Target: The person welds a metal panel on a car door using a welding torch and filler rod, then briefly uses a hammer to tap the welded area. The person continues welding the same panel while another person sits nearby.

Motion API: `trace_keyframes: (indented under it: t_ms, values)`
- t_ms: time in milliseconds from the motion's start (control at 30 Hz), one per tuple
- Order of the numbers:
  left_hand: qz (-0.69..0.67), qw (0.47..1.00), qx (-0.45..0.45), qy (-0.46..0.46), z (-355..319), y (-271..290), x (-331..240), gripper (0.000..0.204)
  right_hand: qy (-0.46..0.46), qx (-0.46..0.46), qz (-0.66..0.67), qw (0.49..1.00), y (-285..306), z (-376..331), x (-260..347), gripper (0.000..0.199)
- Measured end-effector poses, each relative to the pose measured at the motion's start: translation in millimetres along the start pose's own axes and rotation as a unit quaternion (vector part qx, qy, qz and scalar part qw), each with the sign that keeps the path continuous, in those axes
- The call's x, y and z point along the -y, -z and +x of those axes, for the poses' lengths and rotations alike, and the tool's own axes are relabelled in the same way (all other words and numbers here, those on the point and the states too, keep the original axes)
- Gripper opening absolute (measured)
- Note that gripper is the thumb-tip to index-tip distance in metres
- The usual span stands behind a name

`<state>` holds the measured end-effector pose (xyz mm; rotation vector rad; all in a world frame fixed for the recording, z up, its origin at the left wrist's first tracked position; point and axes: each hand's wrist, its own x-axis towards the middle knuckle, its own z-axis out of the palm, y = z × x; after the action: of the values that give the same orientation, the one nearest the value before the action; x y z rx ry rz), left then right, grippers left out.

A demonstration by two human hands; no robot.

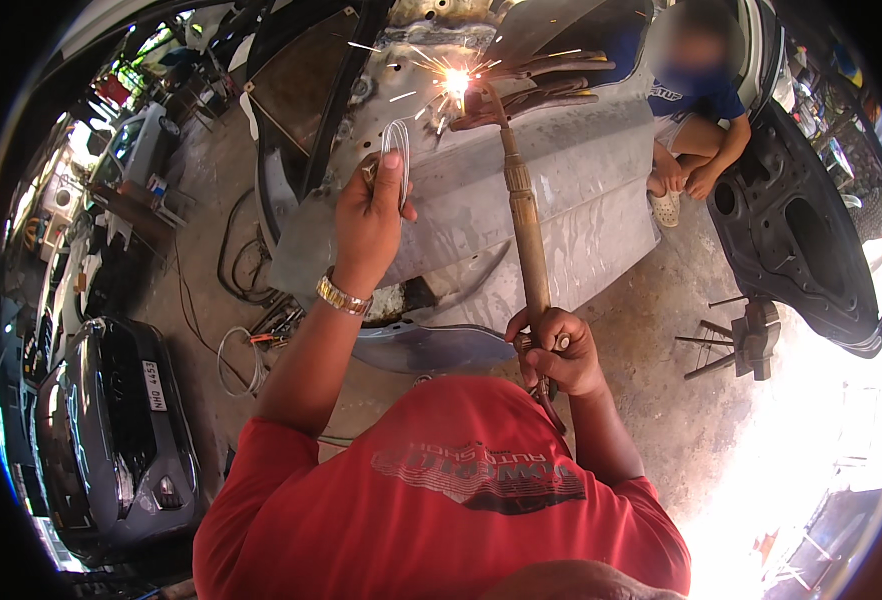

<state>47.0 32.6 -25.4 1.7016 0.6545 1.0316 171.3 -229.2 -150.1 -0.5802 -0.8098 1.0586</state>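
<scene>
Right hand (558, 352) gripped the torch (528, 230), pointing toward twelve o'clock; left hand (371, 215) pinched coiled wire (406, 155). Sparks (456, 82) beside the grey panel (451, 225) suggested work underway, unfinished; how much remained was unclear.

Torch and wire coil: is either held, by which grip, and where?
The right grip holds the torch by its knobbed rear end; the left grip pinches the wire coil by its lower part.

Gap between left hand (371, 215) and torch (528, 235), sparks (455, 84) at far end, metal panel (461, 215) below
</scene>
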Motion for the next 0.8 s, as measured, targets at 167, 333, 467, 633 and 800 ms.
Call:
trace_keyframes:
  t_ms: [167, 333, 467, 633, 800]
  values:
    - [-0.003, 1.0, 0.005, -0.005, 0.8, -0.5, 0.4, 0.044, 0.002, 0.0, -0.001, 1.0, 2.6, -1.2, -2.4, 0.026]
    - [0.001, 1.0, 0.004, -0.005, -0.1, -1.1, -0.7, 0.044, 0.004, 0.002, 0.003, 1.0, 0.8, -0.7, -1.4, 0.025]
    - [0.01, 1.0, 0.008, -0.004, 0.7, -0.4, 0.2, 0.045, 0.004, 0.0, 0.001, 1.0, -1.8, -0.5, 0.5, 0.025]
    - [0.006, 1.0, -0.001, -0.003, -0.4, -3.0, -1.6, 0.045, 0.006, 0.006, 0.002, 1.0, -0.2, -0.1, -1.1, 0.025]
    - [0.004, 1.0, 0.0, -0.003, 0.5, -3.1, -0.9, 0.046, 0.006, 0.006, -0.001, 1.0, 0.7, -0.4, -2.1, 0.026]
